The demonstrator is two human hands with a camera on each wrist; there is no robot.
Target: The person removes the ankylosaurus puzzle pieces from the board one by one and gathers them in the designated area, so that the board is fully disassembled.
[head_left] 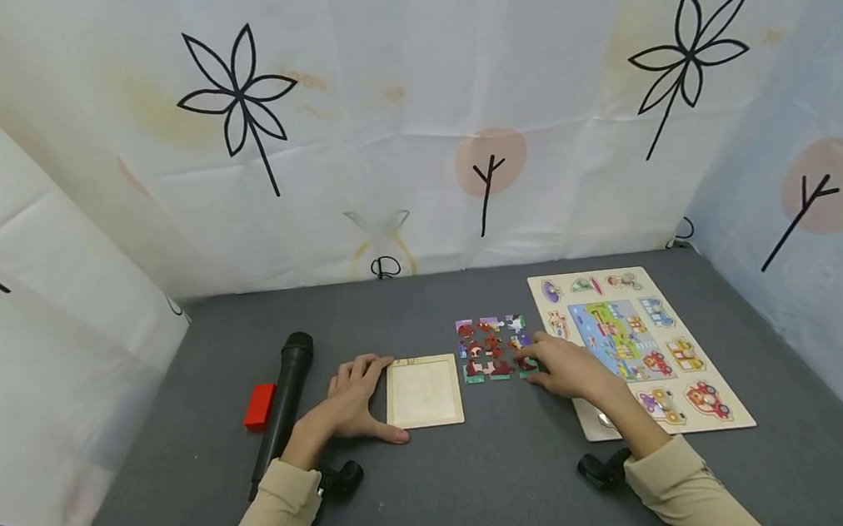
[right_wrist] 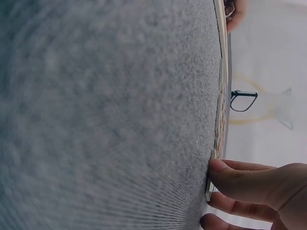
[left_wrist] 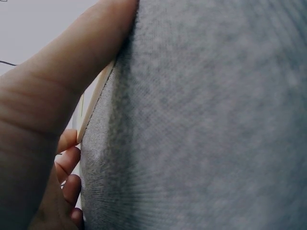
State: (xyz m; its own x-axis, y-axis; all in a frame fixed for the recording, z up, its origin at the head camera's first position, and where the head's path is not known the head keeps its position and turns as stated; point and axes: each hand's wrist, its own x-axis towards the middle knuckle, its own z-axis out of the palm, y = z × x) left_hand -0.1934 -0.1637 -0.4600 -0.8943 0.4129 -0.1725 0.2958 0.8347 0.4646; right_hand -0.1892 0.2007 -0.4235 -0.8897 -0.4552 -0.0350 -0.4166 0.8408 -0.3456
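Observation:
A square wooden puzzle tray with a raised rim lies flat on the table. My left hand spans its left side, index fingertip at the far left corner and thumb by the near left corner. To the right of the tray, several colourful jigsaw pieces lie in rows with small gaps. At the near right of that group, my right hand pinches a puzzle piece. The right wrist view has the thumb against the edge of this thin piece, with fingers behind it.
A wooden peg board with vehicle and toy pictures lies at the right, partly under my right forearm. A black microphone and a red block lie left of my left hand. Patterned cloth walls stand behind and beside the table.

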